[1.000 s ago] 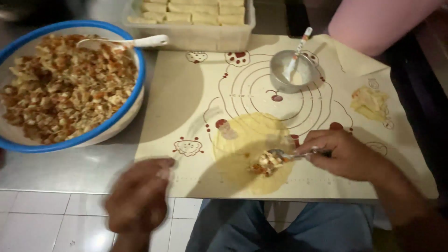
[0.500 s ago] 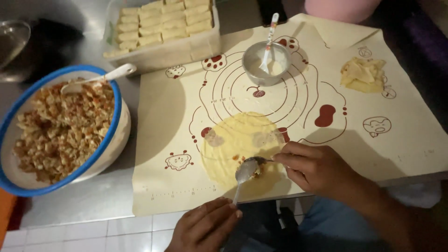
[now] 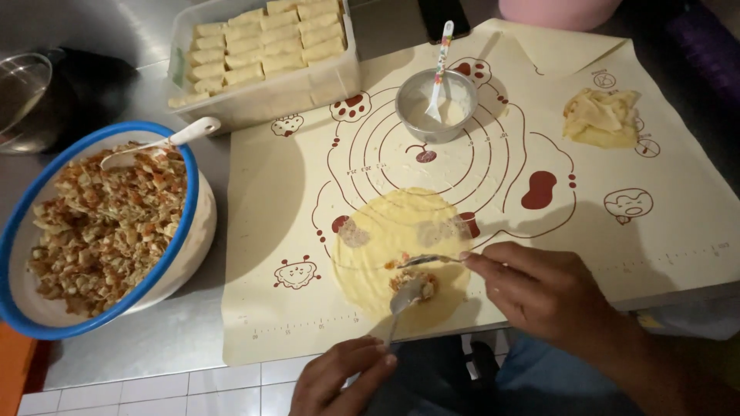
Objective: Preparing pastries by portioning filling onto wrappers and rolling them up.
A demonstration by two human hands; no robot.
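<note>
Head: bowl (image 3: 31,308) w/ filling (image 3: 100,223).

Pale yellow wrapper (image 3: 401,239) on a cream mat (image 3: 663,231) with dark red rings and cartoons; blue-rimmed white bowl (image 3: 189,223).

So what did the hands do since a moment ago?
The left hand came up and now holds a spoon over the thin wrapper. The right hand keeps its utensil and scrapes filling off. The bowl, the mat and the small cup stayed put.
</note>
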